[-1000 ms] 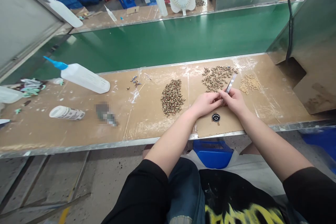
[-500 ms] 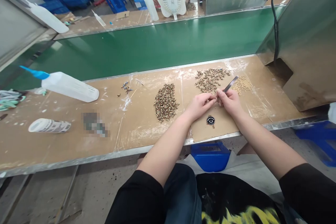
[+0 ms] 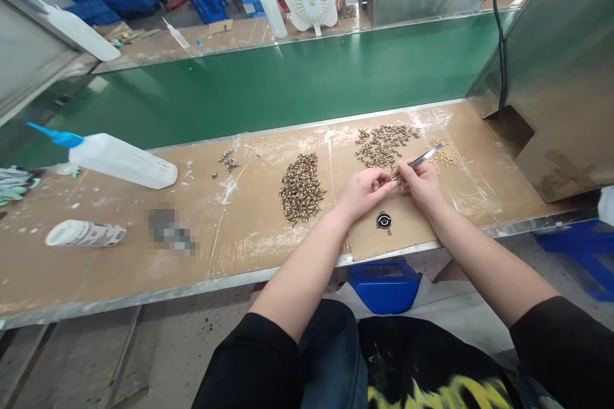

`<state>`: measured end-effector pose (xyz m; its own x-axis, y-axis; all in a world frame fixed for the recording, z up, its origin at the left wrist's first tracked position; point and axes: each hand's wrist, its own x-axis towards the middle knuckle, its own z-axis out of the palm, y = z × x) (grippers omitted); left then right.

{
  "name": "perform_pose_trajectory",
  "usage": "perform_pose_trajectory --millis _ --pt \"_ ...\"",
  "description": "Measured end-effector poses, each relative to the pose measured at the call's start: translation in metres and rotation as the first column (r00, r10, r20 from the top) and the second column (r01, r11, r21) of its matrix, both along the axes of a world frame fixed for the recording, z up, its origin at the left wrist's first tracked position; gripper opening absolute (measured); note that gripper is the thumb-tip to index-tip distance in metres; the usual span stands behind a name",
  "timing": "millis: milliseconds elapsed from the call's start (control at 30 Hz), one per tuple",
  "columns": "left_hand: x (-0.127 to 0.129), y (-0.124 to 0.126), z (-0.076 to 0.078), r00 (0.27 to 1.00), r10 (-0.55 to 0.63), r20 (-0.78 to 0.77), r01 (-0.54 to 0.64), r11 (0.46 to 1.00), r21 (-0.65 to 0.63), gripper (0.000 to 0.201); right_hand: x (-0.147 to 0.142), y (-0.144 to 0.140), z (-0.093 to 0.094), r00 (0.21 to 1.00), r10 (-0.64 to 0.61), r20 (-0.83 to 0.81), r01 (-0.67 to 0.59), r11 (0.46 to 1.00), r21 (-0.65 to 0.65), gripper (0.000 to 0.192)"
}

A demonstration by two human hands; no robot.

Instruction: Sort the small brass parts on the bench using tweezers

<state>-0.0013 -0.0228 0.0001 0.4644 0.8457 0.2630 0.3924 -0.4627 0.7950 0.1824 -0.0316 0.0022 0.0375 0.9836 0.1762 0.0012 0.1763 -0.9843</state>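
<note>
My right hand [image 3: 421,184] is closed round a pair of metal tweezers [image 3: 426,155]; their broad end slants up to the right and their tips point toward my left hand. My left hand [image 3: 368,190] is pinched, thumb against fingers, at those tips. Whatever small piece lies between its fingers is too small to make out. Just below both hands sits a small round black dish [image 3: 384,221] with a pale ring-like mark in it. Beyond my hands spreads a pile of small brass-coloured parts [image 3: 384,144], and beside it are tiny tan pieces [image 3: 446,154].
A denser heap of brass-coloured parts [image 3: 301,188] lies left of my arms. Farther left are a white squeeze bottle [image 3: 122,160], a white tub on its side [image 3: 86,234] and a blurred-out object [image 3: 170,229]. A green belt [image 3: 288,86] runs behind; a metal housing [image 3: 561,89] stands right.
The tweezers have tilted flatter, with their broad end swung to the right. My hands stay together in nearly the same place. The view has shifted slightly.
</note>
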Motion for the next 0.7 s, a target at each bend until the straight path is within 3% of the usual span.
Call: perform_pose_trajectory --millis 300,533,700 --pt "0.0009 -0.0007 0.0008 0.995 -0.015 0.103 0.02 0.999 -0.047 0.021 0.0005 -0.0005 -0.002 0.998 0.062 -0.022 -0.061 0.998 0.02 0.056" --pt "0.0007 0.0009 -0.0001 0.988 -0.01 0.157 0.016 0.999 -0.042 0.021 0.0023 0.001 -0.0056 0.996 -0.036 -0.084 0.037 0.999 0.0 0.054" --pt "0.0003 0.0013 -0.0027 0.969 -0.007 0.249 0.037 0.993 -0.112 0.024 0.0019 -0.0002 -0.0039 1.0 -0.016 -0.023 0.016 1.0 0.008 0.058"
